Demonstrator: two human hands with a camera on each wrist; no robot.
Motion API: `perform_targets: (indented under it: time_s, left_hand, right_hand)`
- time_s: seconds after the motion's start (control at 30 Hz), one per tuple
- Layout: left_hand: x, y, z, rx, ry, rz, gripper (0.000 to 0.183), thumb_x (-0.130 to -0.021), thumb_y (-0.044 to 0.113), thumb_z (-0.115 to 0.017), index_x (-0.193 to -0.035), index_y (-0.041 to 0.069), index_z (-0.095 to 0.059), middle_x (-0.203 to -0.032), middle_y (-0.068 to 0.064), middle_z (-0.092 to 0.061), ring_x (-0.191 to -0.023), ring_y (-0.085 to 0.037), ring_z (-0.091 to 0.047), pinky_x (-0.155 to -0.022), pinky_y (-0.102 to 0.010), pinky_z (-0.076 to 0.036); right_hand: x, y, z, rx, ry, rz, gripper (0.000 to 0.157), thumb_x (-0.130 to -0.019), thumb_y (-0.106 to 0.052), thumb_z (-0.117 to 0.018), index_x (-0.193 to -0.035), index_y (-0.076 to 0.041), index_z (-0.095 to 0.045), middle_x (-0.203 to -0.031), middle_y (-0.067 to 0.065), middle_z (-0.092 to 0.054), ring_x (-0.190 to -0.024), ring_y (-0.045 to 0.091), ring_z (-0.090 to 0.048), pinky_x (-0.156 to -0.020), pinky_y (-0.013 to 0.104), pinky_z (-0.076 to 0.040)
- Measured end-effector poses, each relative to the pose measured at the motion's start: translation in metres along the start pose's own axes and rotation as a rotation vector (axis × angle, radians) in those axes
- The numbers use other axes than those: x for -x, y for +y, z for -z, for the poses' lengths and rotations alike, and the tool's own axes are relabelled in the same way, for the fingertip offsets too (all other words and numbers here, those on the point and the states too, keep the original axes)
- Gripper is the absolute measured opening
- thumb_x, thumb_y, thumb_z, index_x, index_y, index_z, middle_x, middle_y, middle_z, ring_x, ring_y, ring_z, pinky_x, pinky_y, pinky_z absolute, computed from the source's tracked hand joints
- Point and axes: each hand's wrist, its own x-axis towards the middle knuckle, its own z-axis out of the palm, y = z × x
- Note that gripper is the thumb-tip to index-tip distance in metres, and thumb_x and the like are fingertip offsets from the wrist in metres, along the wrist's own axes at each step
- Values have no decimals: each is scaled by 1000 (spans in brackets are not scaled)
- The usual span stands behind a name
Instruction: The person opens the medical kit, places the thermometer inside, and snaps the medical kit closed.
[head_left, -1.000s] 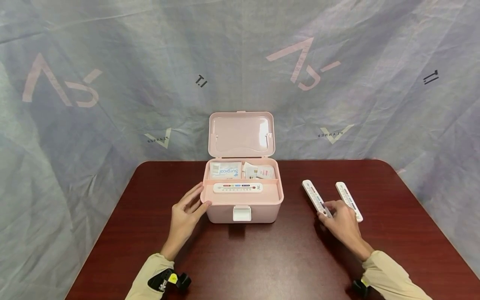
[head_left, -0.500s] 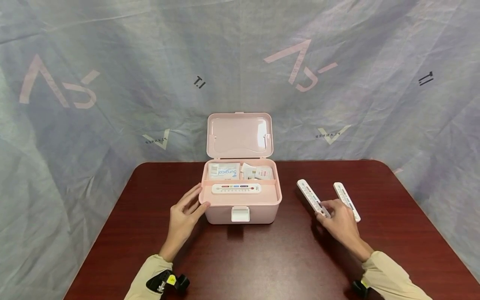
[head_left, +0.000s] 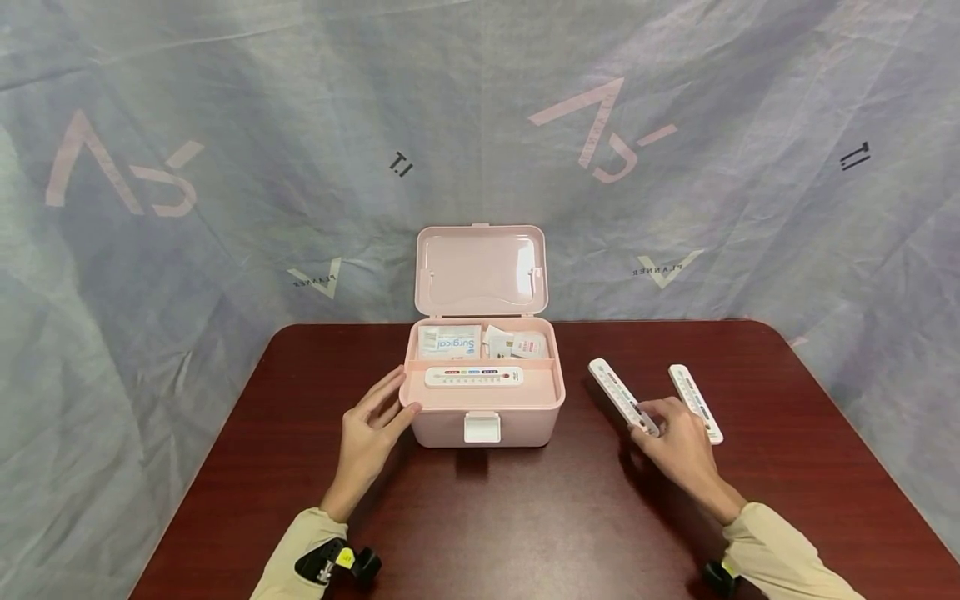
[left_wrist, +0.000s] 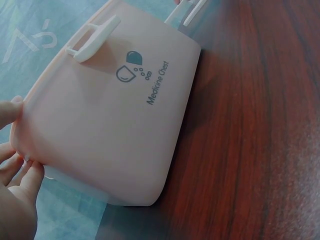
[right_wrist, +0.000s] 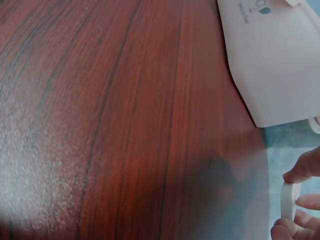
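Observation:
In the head view a pink medicine chest [head_left: 517,427] stands with its lid up. One white strip thermometer [head_left: 474,377] lies across its front compartment. My left hand [head_left: 367,437] rests on the chest's left front corner, thumb at the front rim and extended fingers along the side. The left wrist view shows those fingertips [left_wrist: 31,172] touching the edge. My right hand [head_left: 681,442] pinches the near end of a second thermometer [head_left: 618,392], with its shadow falling on the table below. A third thermometer [head_left: 693,396] lies just right of that hand, partly hidden behind it.
The chest's back compartments hold a packet marked Surgical [head_left: 452,342] and small white packets [head_left: 517,343]. Its raised pink lid [head_left: 480,271] stands near the grey cloth backdrop [head_left: 480,125]. Everything sits on a dark red wooden table [head_left: 540,517].
The far end of the thermometer in my right hand has swung left, toward the chest. My left hand stays at the chest's corner.

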Motion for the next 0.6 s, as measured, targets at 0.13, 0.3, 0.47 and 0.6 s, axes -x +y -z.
perform_targets:
  time_s: [0.13, 0.3, 0.47, 0.6]
  left_hand:
    - [0, 0, 0, -5, -2, -5, 50, -80, -6, -71, -126, -13, -53, -137, -22, -47, -128, -33, -44, -95, -31, -44]
    - [0, 0, 0, -4, -4, -8, 50, -81, -5, -71, -126, -13, -52, -137, -24, -46, -128, -33, -44, -95, -30, -44]
    - [0, -1, 0, -3, -3, -3, 50, -81, -4, -71, -127, -12, -53, -137, -21, -47, -128, -31, -44, -96, -32, -44]
    - [1, -1, 0, -3, -3, -4, 50, -81, -5, -71, -127, -12, -52, -137, -21, -47, -128, -31, -44, -96, -34, -43]
  right_hand:
    - [0, -2, 1, 1, -2, 4, 31, -63, -9, -79, -92, -4, -72, -79, 4, -60, -57, 12, -50, -50, 28, -39]
    - [-1, -5, 2, 0, -3, 7, 30, -63, -9, -79, -92, -4, -72, -79, 4, -60, -56, 12, -50, -50, 27, -39]
    - [-1, -7, 3, 3, 9, 27, 31, -62, -10, -80, -92, -4, -72, -78, 3, -59, -56, 13, -50, -50, 27, -38]
    - [-1, -10, 5, 3, 14, 38, 32, -62, -10, -80, -92, -4, -72, -76, 2, -57, -56, 13, -49, -50, 26, -38]
